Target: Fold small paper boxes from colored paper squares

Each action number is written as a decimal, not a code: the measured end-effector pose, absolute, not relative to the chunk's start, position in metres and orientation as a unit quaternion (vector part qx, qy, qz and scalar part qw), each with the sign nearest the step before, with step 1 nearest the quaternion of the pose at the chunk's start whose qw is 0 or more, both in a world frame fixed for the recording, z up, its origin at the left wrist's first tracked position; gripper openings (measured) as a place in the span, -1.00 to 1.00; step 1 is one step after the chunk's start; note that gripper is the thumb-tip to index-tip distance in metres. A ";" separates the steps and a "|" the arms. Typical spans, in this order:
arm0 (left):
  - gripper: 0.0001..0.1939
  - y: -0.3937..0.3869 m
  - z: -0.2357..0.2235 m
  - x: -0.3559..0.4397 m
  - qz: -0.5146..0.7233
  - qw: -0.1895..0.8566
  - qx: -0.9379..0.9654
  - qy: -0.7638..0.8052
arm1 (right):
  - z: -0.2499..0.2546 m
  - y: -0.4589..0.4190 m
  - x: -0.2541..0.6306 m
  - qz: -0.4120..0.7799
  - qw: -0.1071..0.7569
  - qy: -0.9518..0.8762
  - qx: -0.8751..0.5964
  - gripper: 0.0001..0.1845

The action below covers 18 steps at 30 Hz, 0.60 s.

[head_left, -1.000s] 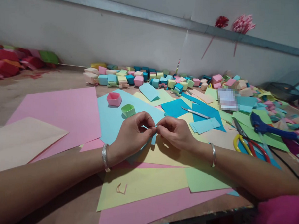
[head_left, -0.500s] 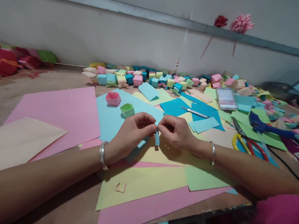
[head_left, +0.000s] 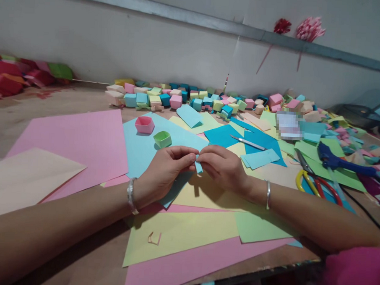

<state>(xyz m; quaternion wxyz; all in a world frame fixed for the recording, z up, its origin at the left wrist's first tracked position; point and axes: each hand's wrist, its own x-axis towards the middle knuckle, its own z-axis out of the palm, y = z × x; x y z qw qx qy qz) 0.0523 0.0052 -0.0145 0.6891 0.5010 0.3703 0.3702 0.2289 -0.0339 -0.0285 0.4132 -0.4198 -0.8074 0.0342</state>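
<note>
Between my fingertips is a small light blue paper strip (head_left: 199, 167), its lower end showing below my fingers. My left hand (head_left: 166, 169) pinches it from the left with thumb and forefinger. My right hand (head_left: 225, 169) meets it from the other side, fingers closed over its upper part. Part of the strip is hidden by the fingers. Just beyond my left hand stand a small green paper box (head_left: 163, 139) and a pink paper box (head_left: 144, 125), both with open tops, on a light blue sheet (head_left: 134, 157).
Scissors (head_left: 317, 181) with yellow and red handles, a blue glue gun (head_left: 343, 162) and a craft knife (head_left: 248, 142) lie at the right. Several folded paper boxes (head_left: 176, 101) line the wall. A yellow sheet (head_left: 186, 234) and a pink sheet (head_left: 79, 146) cover the table.
My right hand has turned so its fingers cover more of the strip. The strip's hanging end now looks shorter and more tilted. Both hands stay in nearly the same place.
</note>
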 end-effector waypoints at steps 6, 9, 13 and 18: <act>-0.76 0.004 -0.014 0.053 0.357 0.729 0.460 0.359 | -0.025 -0.033 0.227 0.059 0.450 -0.772 -0.445 -0.88; -0.79 0.004 -0.013 0.053 0.359 0.717 0.478 0.358 | -0.024 -0.034 0.225 0.118 0.460 -0.741 -0.475 -0.95; -0.81 0.003 -0.011 0.053 0.365 0.681 0.520 0.365 | -0.025 -0.036 0.224 0.186 0.486 -0.705 -0.483 -0.95; -0.86 0.002 -0.008 0.054 0.365 0.642 0.567 0.365 | -0.027 -0.038 0.223 0.207 0.496 -0.687 -0.488 -0.95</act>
